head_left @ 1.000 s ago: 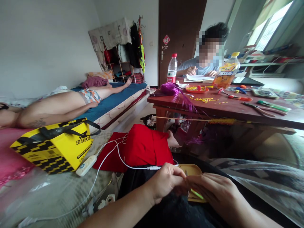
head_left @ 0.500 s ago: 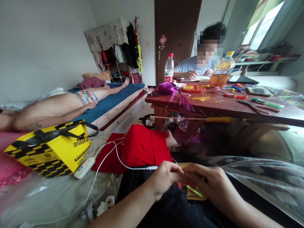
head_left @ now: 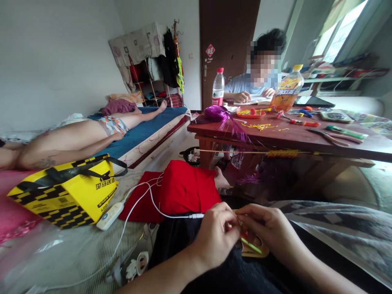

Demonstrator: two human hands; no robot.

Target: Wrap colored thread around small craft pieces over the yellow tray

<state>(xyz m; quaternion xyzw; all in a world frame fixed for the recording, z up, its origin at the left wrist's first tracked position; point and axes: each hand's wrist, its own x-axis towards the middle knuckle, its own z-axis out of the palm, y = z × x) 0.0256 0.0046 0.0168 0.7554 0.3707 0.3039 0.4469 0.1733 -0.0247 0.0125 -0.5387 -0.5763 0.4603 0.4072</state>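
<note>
My left hand (head_left: 218, 233) and my right hand (head_left: 263, 226) meet over my lap, thumbs and fingertips pinched close together. Between the fingertips is something thin and small that I cannot make out. Just under the hands lies a yellow tray (head_left: 262, 252), partly hidden by them. A bright green stick (head_left: 251, 246) and some small red items rest in it. Black cloth (head_left: 220, 267) covers the lap beneath, and red cloth (head_left: 186, 188) lies beyond the left hand.
A white cable (head_left: 174, 217) runs close to my left hand. The wooden table (head_left: 220, 130) ahead holds bottles, pliers (head_left: 329, 136) and purple strands (head_left: 216, 114). One person (head_left: 241, 83) sits behind it; another (head_left: 70, 136) lies at left near a yellow bag (head_left: 73, 196).
Both hands have lifted slightly and turned, and their fingertips are now pinched closer together. The person behind the table has shifted a little to the left.
</note>
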